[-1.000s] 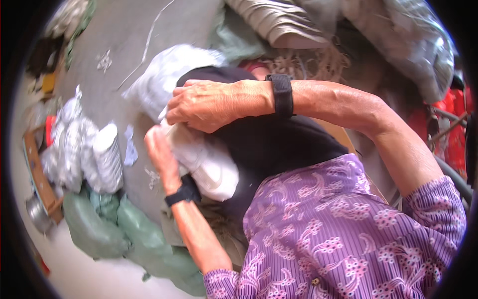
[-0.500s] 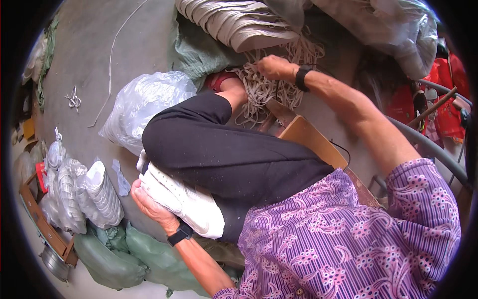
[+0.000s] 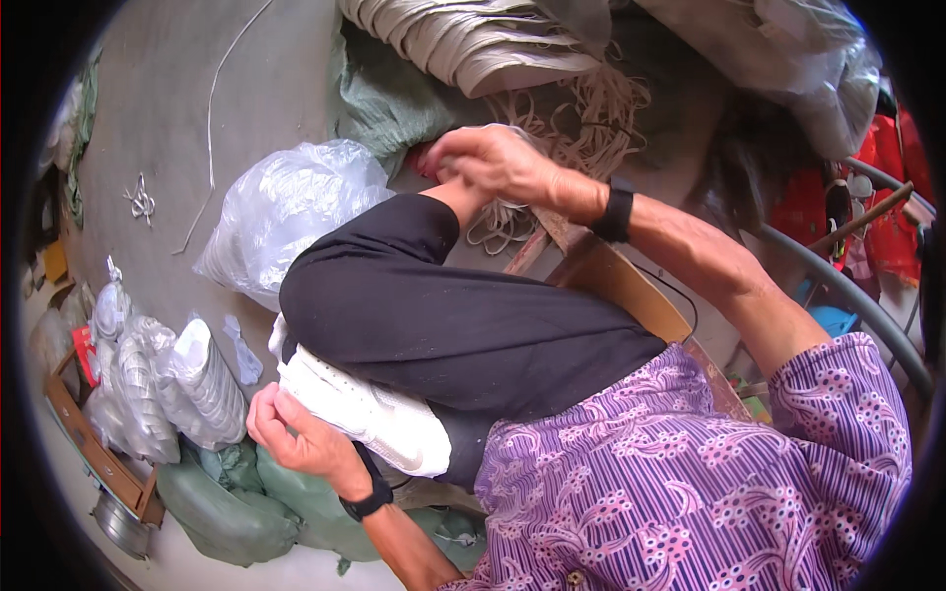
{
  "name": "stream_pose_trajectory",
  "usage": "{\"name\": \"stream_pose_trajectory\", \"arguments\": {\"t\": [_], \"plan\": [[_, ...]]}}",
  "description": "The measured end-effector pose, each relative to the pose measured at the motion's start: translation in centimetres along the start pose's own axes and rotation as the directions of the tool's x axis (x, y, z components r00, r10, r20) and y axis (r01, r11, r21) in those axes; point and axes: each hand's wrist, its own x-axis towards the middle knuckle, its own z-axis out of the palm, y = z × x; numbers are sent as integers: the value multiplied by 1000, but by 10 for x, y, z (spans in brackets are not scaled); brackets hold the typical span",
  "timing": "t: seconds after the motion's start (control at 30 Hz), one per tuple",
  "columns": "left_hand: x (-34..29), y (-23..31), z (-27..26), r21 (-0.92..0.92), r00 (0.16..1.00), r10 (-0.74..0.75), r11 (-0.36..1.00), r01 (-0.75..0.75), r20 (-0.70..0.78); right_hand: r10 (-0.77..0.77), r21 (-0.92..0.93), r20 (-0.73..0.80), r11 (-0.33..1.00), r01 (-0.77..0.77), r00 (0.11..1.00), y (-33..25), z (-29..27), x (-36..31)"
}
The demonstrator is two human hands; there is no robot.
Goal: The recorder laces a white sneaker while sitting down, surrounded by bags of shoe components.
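Note:
My left hand [image 3: 304, 440] hovers beside a white perforated fabric piece [image 3: 360, 409], perhaps a shoe upper, on my lap. Its fingers are half curled, with a gap at the thumb, and nothing shows in them. My right hand [image 3: 498, 172] reaches across above my ankle, its fingers smeared by motion. I cannot make out whether it holds anything. Behind it hangs a tangled bunch of off-white laces [image 3: 601, 118]. A row of overlapping beige curved pieces [image 3: 463, 39] lies just beyond, on a green woven sack [image 3: 389, 103].
A clear plastic bag [image 3: 296, 212] with pale contents sits beyond my knee. Wrapped white stacks [image 3: 202, 379] and green sacks [image 3: 227, 507] lie at left. A wooden board [image 3: 641, 291] is beside my thigh; a grey curved tube [image 3: 847, 295] runs along the right.
My right hand has moved left and nearer, from the laces to above my ankle. My left hand has come off the white fabric piece and drawn slightly nearer me.

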Motion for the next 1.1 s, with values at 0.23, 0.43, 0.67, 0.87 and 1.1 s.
{"name": "stream_pose_trajectory", "arguments": {"t": [0.23, 0.43, 0.67, 0.87, 1.1], "plan": [[6, 80, -7, -468, 490, -91, 191, 863, 867, -578, 311, 277, 810, 498, 767, -143, 51, -55], [-8, 82, -5, -451, 451, 4, -15, 893, 893, -605, 125, 429, 776, 619, 671, -152, 68, -91], [4, 68, -32, -731, 829, 26, -458, 507, 559, -520, 225, 584, 842, 491, 624, -159, 65, -121], [-24, 52, -30, -790, 812, 37, -207, 576, 582, -508, 92, 530, 830, 549, 679, -139, 59, -104], [-37, 60, -20, -813, 813, -65, 33, 581, 579, -569, -202, 253, 760, 618, 783, -129, 75, -43]]}}
